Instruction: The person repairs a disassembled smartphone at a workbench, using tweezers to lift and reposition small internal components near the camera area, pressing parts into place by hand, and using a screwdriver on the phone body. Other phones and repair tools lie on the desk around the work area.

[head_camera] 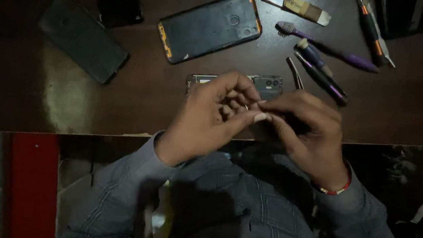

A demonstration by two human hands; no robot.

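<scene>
The left hand (211, 116) and the right hand (305, 129) are brought together over the near edge of a dark brown table (46, 93), fingertips meeting at the middle. Both hands are curled, the fingers bent inward and pinched toward each other; whether something small is gripped between them cannot be told in the dim light. Directly beneath and just beyond them lies an opened phone (262, 84), its camera block showing at the far right end; most of its body is hidden by the hands. Grey checked sleeves are seen on both forearms, and a red thread band (335, 190) is worn on the right wrist.

Farther off, a black back cover (209, 27) with orange-edged corners lies tilted. A dark phone (83, 37) rests to the far left. To the right, a purple brush (325, 46), metal tweezers (295, 73) and a purple-handled screwdriver (321, 77) are laid close together. Objects along the far edge are cut off and too dark to identify.
</scene>
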